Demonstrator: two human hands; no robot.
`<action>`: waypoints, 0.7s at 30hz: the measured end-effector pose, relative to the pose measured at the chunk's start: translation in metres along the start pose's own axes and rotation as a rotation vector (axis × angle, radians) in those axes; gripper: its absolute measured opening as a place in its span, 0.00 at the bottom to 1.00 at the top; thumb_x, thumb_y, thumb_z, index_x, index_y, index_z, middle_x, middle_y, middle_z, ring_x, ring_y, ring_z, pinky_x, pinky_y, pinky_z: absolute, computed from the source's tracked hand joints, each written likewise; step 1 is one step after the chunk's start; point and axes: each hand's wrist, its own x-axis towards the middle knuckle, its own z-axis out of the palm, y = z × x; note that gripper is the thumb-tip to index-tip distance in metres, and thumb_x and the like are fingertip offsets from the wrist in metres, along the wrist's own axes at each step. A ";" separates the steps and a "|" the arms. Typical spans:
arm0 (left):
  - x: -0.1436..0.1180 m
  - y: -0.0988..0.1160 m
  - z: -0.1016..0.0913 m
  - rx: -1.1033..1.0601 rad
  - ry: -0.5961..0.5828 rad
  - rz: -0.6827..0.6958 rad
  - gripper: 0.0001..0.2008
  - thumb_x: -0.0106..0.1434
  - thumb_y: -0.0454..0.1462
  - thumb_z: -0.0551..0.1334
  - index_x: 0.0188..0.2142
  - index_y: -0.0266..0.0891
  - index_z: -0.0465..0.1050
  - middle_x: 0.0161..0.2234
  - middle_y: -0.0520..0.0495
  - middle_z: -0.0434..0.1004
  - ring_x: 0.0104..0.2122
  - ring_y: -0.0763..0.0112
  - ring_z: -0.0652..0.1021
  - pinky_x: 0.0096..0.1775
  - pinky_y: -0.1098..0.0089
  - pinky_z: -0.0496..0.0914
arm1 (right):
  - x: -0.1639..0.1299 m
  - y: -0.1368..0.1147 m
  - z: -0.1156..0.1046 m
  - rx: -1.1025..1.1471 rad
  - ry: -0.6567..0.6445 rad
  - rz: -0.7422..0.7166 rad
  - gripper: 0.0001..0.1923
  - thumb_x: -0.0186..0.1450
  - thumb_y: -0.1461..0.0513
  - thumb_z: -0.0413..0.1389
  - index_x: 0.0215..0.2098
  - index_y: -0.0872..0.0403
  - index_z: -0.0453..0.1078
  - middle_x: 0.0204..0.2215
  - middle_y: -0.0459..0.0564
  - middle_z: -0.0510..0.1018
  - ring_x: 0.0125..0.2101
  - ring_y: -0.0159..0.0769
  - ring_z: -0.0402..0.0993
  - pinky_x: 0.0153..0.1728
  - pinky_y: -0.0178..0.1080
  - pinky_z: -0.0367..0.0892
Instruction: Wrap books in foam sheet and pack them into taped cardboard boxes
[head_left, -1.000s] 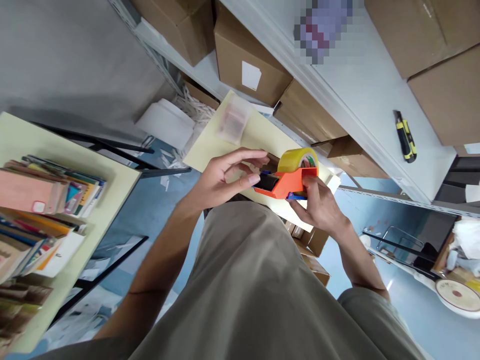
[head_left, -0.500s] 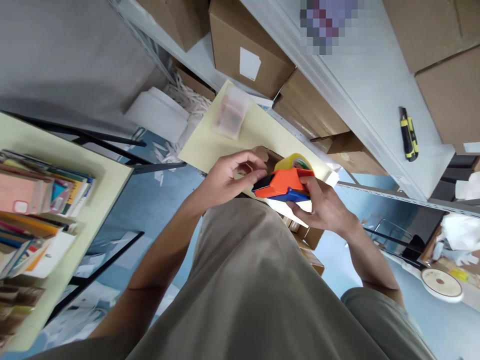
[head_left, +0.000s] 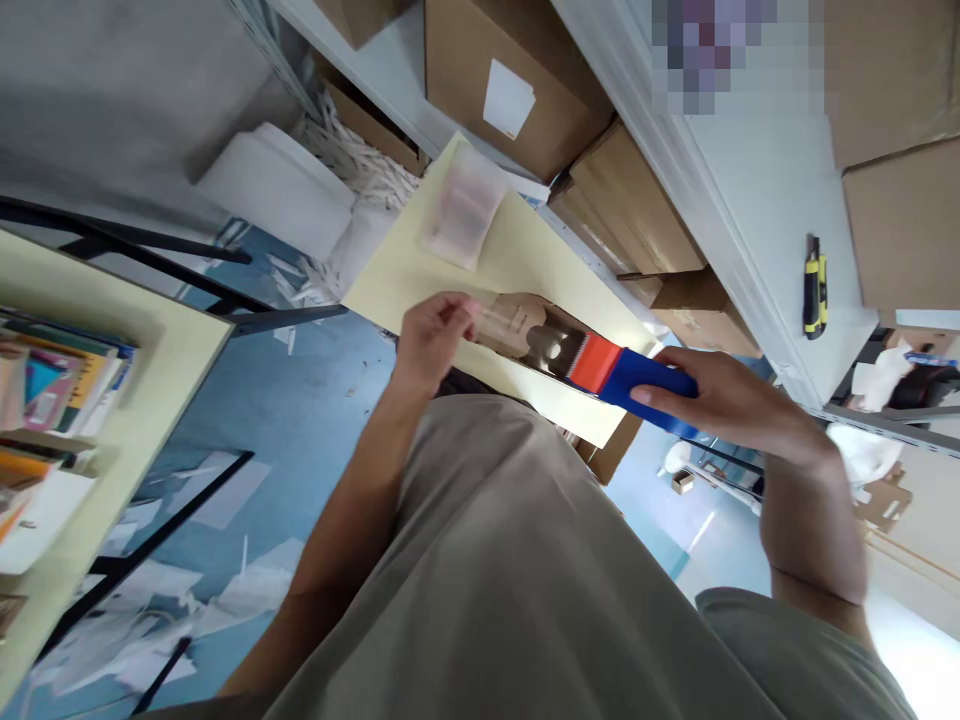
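My right hand (head_left: 724, 393) grips a tape gun (head_left: 639, 384) with a blue body and an orange toothed front. A see-through strip of packing tape (head_left: 487, 318) stretches from the tape gun's side towards my left hand (head_left: 435, 335), whose fingers are pinched on its free end. Beneath the strip lies a small brown cardboard box (head_left: 531, 312), with a dark part by the tape gun's toothed edge. A pale yellow table (head_left: 394, 268) carries the box. The tape roll is hidden behind the tape gun.
A clear plastic packet (head_left: 465, 205) lies farther back on the table. Cardboard boxes (head_left: 517, 60) fill the shelf beyond. A yellow-black utility knife (head_left: 815, 288) rests on the upper shelf (head_left: 750, 200). Books (head_left: 75, 370) stand on another table at left; papers (head_left: 225, 490) litter the floor.
My right hand has swung the tape gun rightward and turned it, so its blue side shows. My left hand has shifted left, away from it, with tape drawn out between them.
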 end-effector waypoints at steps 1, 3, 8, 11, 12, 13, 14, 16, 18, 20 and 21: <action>0.009 -0.008 -0.007 -0.006 0.007 -0.015 0.21 0.65 0.53 0.77 0.34 0.40 0.79 0.27 0.50 0.77 0.29 0.71 0.77 0.36 0.70 0.75 | -0.003 0.001 -0.007 -0.012 -0.007 0.041 0.34 0.71 0.29 0.58 0.41 0.49 0.77 0.27 0.48 0.82 0.26 0.41 0.77 0.26 0.40 0.61; 0.026 -0.028 -0.016 -0.046 -0.023 -0.062 0.21 0.64 0.53 0.78 0.32 0.39 0.79 0.27 0.50 0.77 0.28 0.72 0.76 0.35 0.70 0.75 | -0.005 0.000 -0.014 -0.030 -0.019 0.102 0.35 0.70 0.28 0.59 0.41 0.49 0.78 0.27 0.49 0.82 0.26 0.41 0.77 0.26 0.40 0.61; 0.048 -0.074 -0.007 -0.137 -0.094 -0.173 0.24 0.60 0.56 0.80 0.29 0.40 0.79 0.26 0.49 0.77 0.27 0.73 0.74 0.33 0.70 0.73 | 0.010 -0.009 -0.002 -0.041 -0.027 0.194 0.36 0.70 0.28 0.58 0.44 0.49 0.78 0.28 0.50 0.84 0.27 0.42 0.79 0.27 0.42 0.63; 0.054 -0.093 -0.002 -0.156 -0.130 -0.221 0.26 0.56 0.58 0.81 0.30 0.39 0.80 0.26 0.49 0.76 0.26 0.73 0.73 0.31 0.70 0.70 | 0.019 -0.013 0.006 -0.045 -0.029 0.217 0.36 0.71 0.27 0.58 0.43 0.49 0.77 0.30 0.51 0.85 0.28 0.43 0.80 0.28 0.42 0.64; 0.056 -0.098 -0.001 -0.157 -0.137 -0.230 0.27 0.55 0.59 0.81 0.30 0.39 0.81 0.25 0.49 0.75 0.26 0.73 0.73 0.31 0.70 0.69 | 0.021 -0.015 0.008 -0.045 -0.026 0.219 0.36 0.71 0.27 0.57 0.44 0.49 0.77 0.30 0.51 0.85 0.28 0.43 0.81 0.28 0.42 0.64; 0.058 -0.102 0.000 -0.157 -0.140 -0.234 0.28 0.55 0.60 0.81 0.30 0.39 0.81 0.26 0.49 0.75 0.26 0.73 0.72 0.30 0.70 0.68 | 0.023 -0.015 0.009 -0.046 -0.022 0.221 0.36 0.71 0.27 0.57 0.44 0.50 0.77 0.31 0.51 0.85 0.29 0.43 0.81 0.29 0.42 0.64; 0.060 -0.106 0.002 -0.157 -0.138 -0.237 0.29 0.55 0.61 0.81 0.31 0.39 0.81 0.26 0.49 0.75 0.26 0.72 0.72 0.30 0.69 0.67 | 0.023 -0.016 0.010 -0.045 -0.020 0.224 0.37 0.71 0.27 0.57 0.44 0.50 0.77 0.31 0.51 0.85 0.29 0.43 0.81 0.29 0.42 0.64; 0.062 -0.112 0.006 -0.158 -0.130 -0.244 0.31 0.53 0.64 0.80 0.31 0.40 0.81 0.26 0.49 0.76 0.27 0.71 0.72 0.31 0.68 0.67 | 0.024 -0.018 0.010 -0.038 -0.019 0.237 0.37 0.70 0.26 0.57 0.44 0.50 0.77 0.30 0.51 0.85 0.28 0.43 0.80 0.29 0.42 0.64; 0.063 -0.116 0.013 -0.150 -0.126 -0.256 0.34 0.51 0.67 0.79 0.31 0.40 0.80 0.27 0.48 0.77 0.28 0.69 0.72 0.32 0.67 0.67 | 0.024 -0.019 0.011 -0.024 -0.017 0.254 0.37 0.71 0.26 0.57 0.44 0.50 0.77 0.31 0.51 0.85 0.28 0.43 0.80 0.29 0.42 0.64; 0.064 -0.120 0.020 -0.109 -0.114 -0.243 0.34 0.52 0.68 0.78 0.32 0.41 0.79 0.29 0.47 0.79 0.31 0.67 0.75 0.34 0.66 0.70 | 0.023 -0.021 0.011 -0.012 -0.011 0.262 0.36 0.71 0.27 0.57 0.43 0.50 0.76 0.32 0.52 0.86 0.30 0.44 0.81 0.29 0.41 0.65; 0.063 -0.121 0.023 -0.072 -0.096 -0.219 0.33 0.54 0.67 0.77 0.33 0.41 0.79 0.31 0.46 0.80 0.33 0.66 0.76 0.36 0.66 0.71 | 0.022 -0.023 0.011 -0.006 -0.012 0.264 0.36 0.71 0.27 0.57 0.43 0.49 0.76 0.33 0.52 0.86 0.31 0.44 0.82 0.29 0.41 0.66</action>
